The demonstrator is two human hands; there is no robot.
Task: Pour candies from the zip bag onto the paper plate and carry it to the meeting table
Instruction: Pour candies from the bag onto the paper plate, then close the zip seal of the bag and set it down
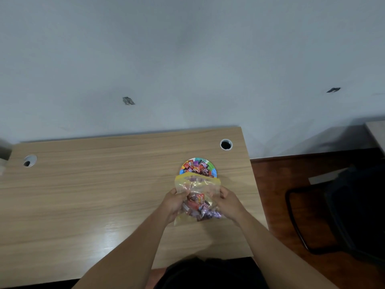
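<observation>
A clear zip bag (196,185) with a yellow zip strip lies between my hands, its mouth facing away from me over the near edge of the paper plate (212,166). Wrapped candies (196,168) in red, purple and brown are piled on the colourful round plate. More candies (198,205) are still inside the bag. My left hand (174,202) grips the bag's left side and my right hand (228,202) grips its right side. The bag hides the plate's near part.
The wooden desk (104,184) stands against a pale wall and has two round cable holes (226,144) (29,161). A dark office chair (341,209) stands on the reddish floor to the right of the desk.
</observation>
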